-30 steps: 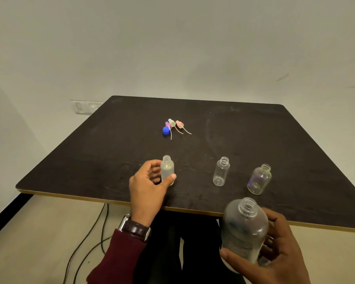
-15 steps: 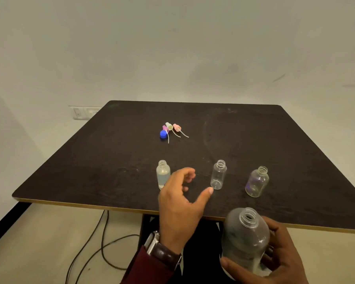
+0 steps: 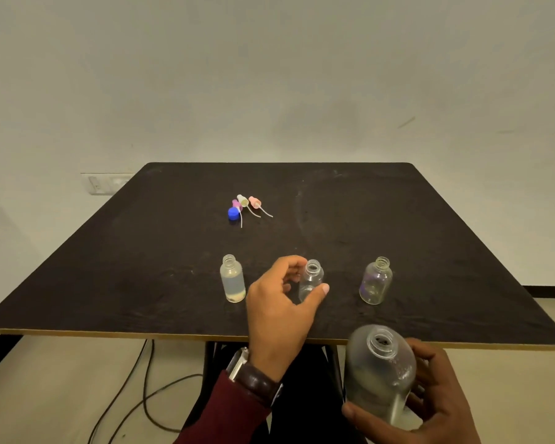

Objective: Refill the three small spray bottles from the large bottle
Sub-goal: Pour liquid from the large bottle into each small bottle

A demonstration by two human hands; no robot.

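Observation:
Three small uncapped bottles stand in a row near the front of the black table (image 3: 430, 238). The left bottle (image 3: 232, 279) holds cloudy liquid and stands alone. My left hand (image 3: 281, 302) curls around the clear middle bottle (image 3: 311, 278), thumb and fingers on either side of it. Farther right, the third bottle (image 3: 375, 281) looks empty. Below the table's front edge my right hand (image 3: 430, 402) grips the large frosted bottle (image 3: 378, 373), which is open at the top with some liquid low inside.
Three spray tops with thin tubes (image 3: 249, 205) and a blue cap (image 3: 233, 214) lie together at mid-table. A wall socket (image 3: 104, 183) is at the back left. Cables (image 3: 141, 389) trail on the floor under the table.
My left hand let go of the left bottle and moved right to close around the middle bottle. The large bottle stays in my right hand.

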